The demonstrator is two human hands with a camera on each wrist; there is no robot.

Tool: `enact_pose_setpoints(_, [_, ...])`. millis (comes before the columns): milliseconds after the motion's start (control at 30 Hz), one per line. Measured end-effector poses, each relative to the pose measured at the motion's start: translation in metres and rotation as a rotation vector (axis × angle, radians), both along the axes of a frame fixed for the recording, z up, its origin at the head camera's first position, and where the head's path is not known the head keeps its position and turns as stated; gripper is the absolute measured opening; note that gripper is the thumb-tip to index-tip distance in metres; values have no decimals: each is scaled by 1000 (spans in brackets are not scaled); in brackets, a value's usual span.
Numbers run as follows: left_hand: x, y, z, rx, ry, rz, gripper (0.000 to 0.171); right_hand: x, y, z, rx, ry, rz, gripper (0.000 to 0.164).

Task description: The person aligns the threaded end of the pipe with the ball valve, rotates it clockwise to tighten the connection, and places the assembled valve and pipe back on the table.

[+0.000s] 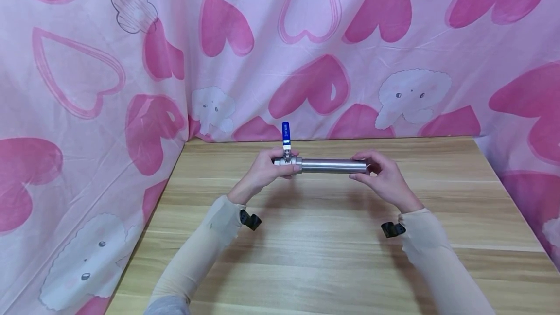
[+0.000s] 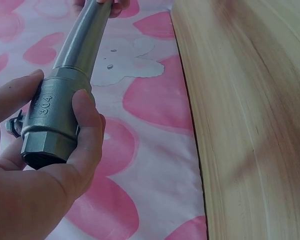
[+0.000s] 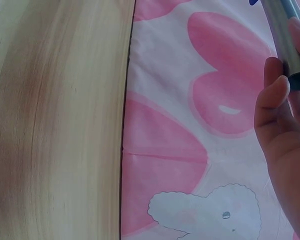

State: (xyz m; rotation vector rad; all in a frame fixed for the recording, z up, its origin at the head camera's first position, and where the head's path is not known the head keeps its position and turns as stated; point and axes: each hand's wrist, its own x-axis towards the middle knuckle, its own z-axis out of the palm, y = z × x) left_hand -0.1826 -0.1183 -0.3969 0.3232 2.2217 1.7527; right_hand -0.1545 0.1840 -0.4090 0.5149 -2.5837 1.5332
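A steel ball valve [image 2: 51,107] with "304" on its body sits in my left hand [image 1: 264,170], gripped between thumb and fingers. Its blue lever handle [image 1: 286,132] points up and away from me in the head view. A shiny steel pipe [image 1: 334,166] runs from the valve's right end, in line with it. My right hand [image 1: 385,176] holds the pipe's far end between thumb and fingers; the open pipe end [image 3: 299,81] shows in the right wrist view. Both hands keep the joined parts level above the table, near its back edge.
The wood-grain table [image 1: 297,266] spreads below both arms. A pink curtain [image 1: 262,77] with hearts and white cartoon animals hangs behind it and along both sides. Each sleeved wrist carries a small black camera mount [image 1: 251,219].
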Motion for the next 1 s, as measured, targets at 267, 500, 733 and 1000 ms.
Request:
enact_pose_setpoints(267, [0, 1, -1, 5, 8, 4, 42, -11, 9, -22, -5, 17, 5, 44])
enact_pose_setpoints(500, [1, 2, -1, 37, -21, 31, 41, -12, 9, -23, -35, 9, 0, 39])
enact_pose_setpoints(733, [1, 2, -2, 26, -8, 31, 38, -12, 9, -24, -37, 0, 3, 35])
enact_pose_setpoints(1000, [1, 1, -4, 10, -3, 26, 39, -13, 10, -24, -32, -21, -1, 33])
